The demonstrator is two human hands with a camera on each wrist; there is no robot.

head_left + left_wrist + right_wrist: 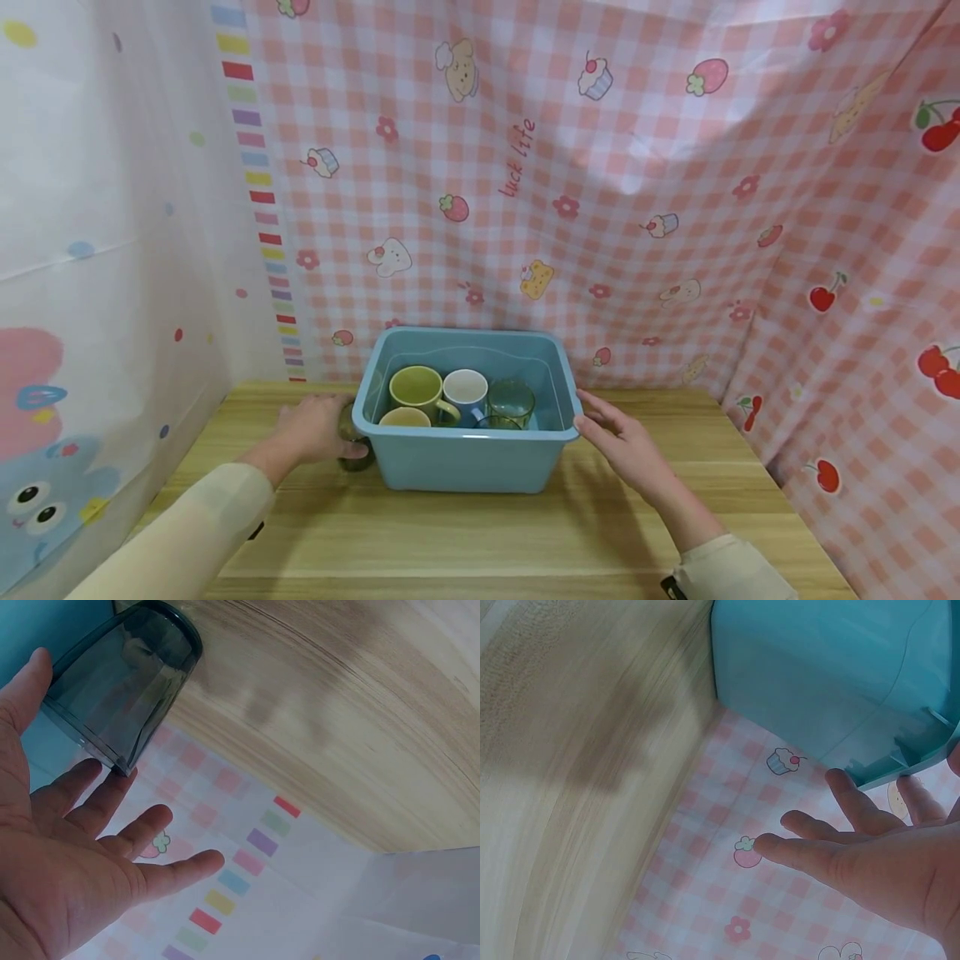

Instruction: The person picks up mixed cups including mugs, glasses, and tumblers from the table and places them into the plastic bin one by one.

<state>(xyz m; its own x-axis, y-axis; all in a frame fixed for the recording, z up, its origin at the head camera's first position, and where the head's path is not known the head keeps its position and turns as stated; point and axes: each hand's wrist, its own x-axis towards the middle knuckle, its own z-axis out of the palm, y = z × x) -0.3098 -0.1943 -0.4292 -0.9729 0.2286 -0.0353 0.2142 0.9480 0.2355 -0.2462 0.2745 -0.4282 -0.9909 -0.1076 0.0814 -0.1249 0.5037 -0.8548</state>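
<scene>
A light-blue plastic bin (468,458) stands on the wooden table, holding several cups. At its left side is a dark tinted drinking glass (124,682), partly covered by my left hand (318,425) in the head view. The thumb (30,682) and fingers of that hand hold the glass near its rim from opposite sides. Across the bin, my right hand (622,442) touches the outside of the right rim with its fingertips. Those fingers (810,855) are spread and fairly straight in the right wrist view.
Inside the bin are a green mug (416,387), a white-and-blue mug (467,387), a yellowish cup (405,417) and a green-tinted glass (512,400). A pink checked cloth (480,167) hangs right behind the table (465,542), with more cloth at both sides.
</scene>
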